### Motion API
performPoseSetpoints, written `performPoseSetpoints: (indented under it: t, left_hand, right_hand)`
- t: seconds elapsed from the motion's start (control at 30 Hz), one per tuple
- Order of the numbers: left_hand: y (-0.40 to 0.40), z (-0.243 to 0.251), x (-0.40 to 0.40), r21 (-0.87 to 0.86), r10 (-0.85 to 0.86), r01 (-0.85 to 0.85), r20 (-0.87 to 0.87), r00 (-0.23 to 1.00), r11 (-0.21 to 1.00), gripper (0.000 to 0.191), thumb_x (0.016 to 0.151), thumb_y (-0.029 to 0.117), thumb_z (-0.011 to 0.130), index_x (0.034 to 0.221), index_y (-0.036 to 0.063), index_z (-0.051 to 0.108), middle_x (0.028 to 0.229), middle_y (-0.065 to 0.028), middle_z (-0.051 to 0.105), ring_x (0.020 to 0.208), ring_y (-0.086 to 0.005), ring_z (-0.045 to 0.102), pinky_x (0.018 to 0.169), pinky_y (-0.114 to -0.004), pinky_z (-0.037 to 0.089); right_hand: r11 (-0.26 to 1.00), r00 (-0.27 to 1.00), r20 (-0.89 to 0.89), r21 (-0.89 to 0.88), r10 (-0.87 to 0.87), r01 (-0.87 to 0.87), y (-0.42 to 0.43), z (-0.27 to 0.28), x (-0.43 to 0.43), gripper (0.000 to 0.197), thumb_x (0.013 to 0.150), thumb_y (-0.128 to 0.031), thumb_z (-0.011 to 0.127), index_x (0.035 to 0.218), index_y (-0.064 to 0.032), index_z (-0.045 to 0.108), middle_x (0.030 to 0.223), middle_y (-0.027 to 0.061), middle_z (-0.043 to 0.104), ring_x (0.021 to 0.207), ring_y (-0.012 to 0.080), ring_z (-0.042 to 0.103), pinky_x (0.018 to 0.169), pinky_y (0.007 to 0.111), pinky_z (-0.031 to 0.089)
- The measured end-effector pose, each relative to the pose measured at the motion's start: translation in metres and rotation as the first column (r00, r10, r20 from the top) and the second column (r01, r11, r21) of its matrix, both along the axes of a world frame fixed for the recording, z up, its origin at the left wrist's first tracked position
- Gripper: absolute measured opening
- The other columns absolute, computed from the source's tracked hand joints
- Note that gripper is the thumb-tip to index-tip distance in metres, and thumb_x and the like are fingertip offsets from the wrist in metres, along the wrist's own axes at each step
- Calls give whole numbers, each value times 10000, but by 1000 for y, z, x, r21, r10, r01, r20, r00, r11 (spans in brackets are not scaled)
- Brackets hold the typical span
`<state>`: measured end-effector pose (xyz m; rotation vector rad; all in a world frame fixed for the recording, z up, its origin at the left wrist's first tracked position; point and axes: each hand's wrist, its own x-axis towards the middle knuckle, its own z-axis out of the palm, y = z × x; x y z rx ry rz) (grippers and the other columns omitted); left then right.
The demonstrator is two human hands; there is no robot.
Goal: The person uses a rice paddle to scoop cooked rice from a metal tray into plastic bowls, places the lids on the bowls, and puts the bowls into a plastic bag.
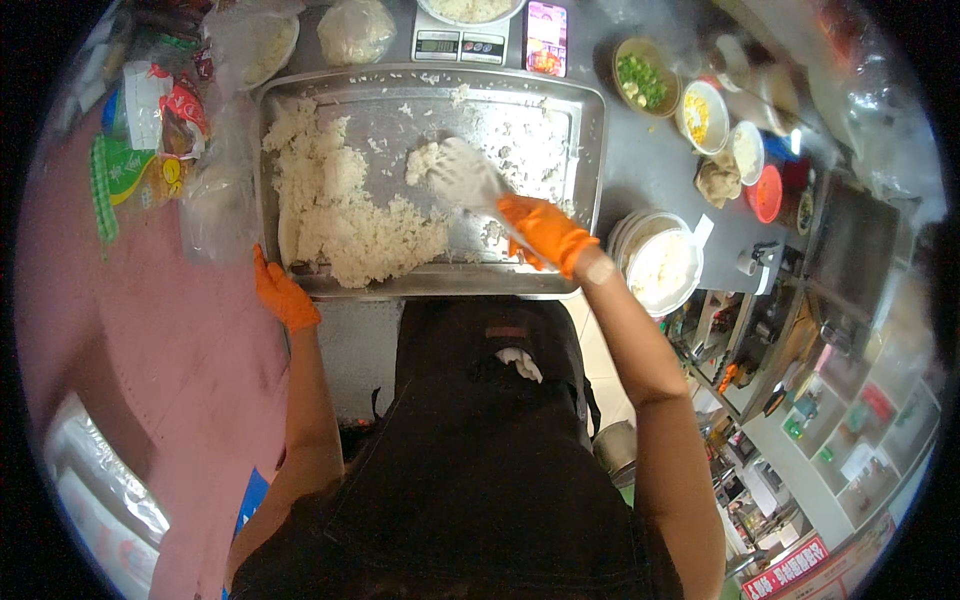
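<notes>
A shallow rectangular metal tray (442,286) lies before me. A large mass of cooked white rice (337,202) fills its left part, and loose grains are scattered over the rest. In an orange glove, my right hand (551,232) grips the handle of a pale rice paddle (465,176), blurred, above the tray's middle. A small clump of rice (424,163) is at the paddle's tip. My left hand (286,294), also gloved in orange, is against the tray's near left corner; its grip on the rim is hidden.
Beyond the tray stand a digital kitchen scale (459,46) bearing a bowl of rice (472,9), and a lit phone (546,37). Chopped greens (641,81) and yellow bits (697,120) fill bowls at right. Stacked white tubs (664,266) sit near my right forearm. Plastic bags (217,202) lie left.
</notes>
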<state>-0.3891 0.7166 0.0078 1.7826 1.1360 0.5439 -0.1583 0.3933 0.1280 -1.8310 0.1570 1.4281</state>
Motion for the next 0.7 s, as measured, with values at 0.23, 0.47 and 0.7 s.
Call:
performPoseSetpoints:
  t: [0.23, 0.47, 0.7]
  left_hand:
    - [-3, 4, 5, 151, 50, -58, 56, 997, 987, 383, 971, 101, 395, 1300, -52, 519, 1317, -175, 549, 1154, -239, 523, 988, -304, 392]
    - [-3, 4, 0, 190, 17, -28, 63, 998, 981, 389, 955, 96, 412, 1298, -57, 511, 1345, -169, 529, 1203, -257, 504, 1022, -336, 371]
    - [-4, 8, 8, 143, 43, -48, 36, 998, 989, 389, 955, 100, 421, 1301, -56, 508, 1351, -163, 521, 1224, -265, 487, 1039, -342, 355]
  right_hand:
    - [771, 496, 642, -630, 584, -93, -77, -25, 58, 435, 980, -321, 442, 1324, -60, 494, 1114, 257, 620, 814, 300, 662, 697, 377, 518]
    - [570, 131, 555, -796, 821, -204, -10, -114, 6, 603, 924, -189, 499, 1477, -129, 267, 998, 193, 643, 643, 307, 645, 538, 435, 494]
    - [785, 446, 655, -424, 610, -451, 81, -82, -49, 576, 960, -312, 478, 1483, -230, 252, 709, 139, 629, 541, 307, 602, 459, 444, 455]
